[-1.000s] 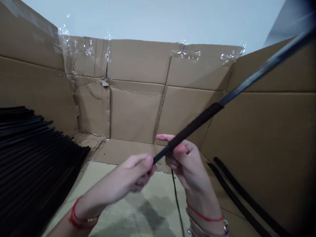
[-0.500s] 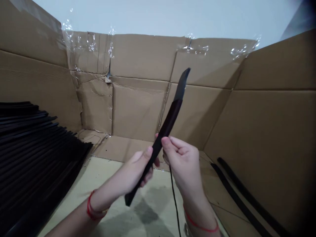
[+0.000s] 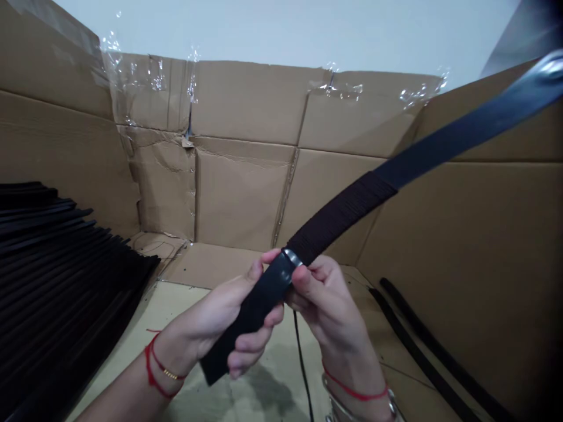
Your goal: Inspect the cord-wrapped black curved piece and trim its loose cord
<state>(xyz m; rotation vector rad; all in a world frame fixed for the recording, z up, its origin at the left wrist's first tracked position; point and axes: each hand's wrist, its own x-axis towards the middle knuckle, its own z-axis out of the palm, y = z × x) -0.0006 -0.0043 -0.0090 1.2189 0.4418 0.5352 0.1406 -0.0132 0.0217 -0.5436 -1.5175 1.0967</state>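
Note:
A long, gently curved black strip (image 3: 457, 143) runs from the lower middle up to the right edge. Dark brown cord (image 3: 343, 217) is wound tightly round its middle stretch, and a shiny band of light shows just below the winding. My left hand (image 3: 246, 316) is wrapped round the strip's lower, blunt-ended part. Close by, my right hand (image 3: 323, 293) pinches at the lower end of the winding, thumb on top. A loose dark cord (image 3: 302, 363) hangs down below my right hand; its upper end is hidden there.
Many similar black strips (image 3: 53, 281) lie stacked at the left. Two curved black strips (image 3: 426, 346) lie at the right along the cardboard wall (image 3: 475, 264). Taped cardboard (image 3: 241, 193) stands at the back, and a pale surface (image 3: 185, 316) lies below my hands.
The strip has turned so its upper end swings right and its broad face shows towards me. Both hands keep hold, with my left hand slightly lower on the strip in view.

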